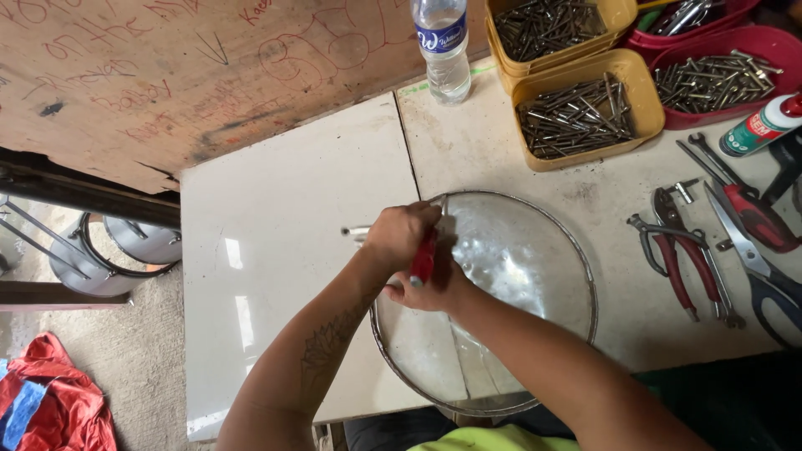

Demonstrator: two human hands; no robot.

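Observation:
A round glass pot lid [518, 250] with a metal rim lies on the tiled worktop in front of me. My left hand [399, 235] is closed around a red-handled tool [423, 259] at the lid's left edge; a metal tip sticks out to the left of the fist. Just below it, my right hand [434, 291] rests against the lid's rim and touches the tool's red handle. Part of the tool is hidden by my fingers.
Yellow trays [589, 113] and red trays [718, 79] of metal screws stand at the back right. Beside them are a water bottle [443, 46], red-handled pliers [681, 259], shears [756, 242] and a glue bottle [764, 124]. Metal pots [109, 255] sit on the floor, left.

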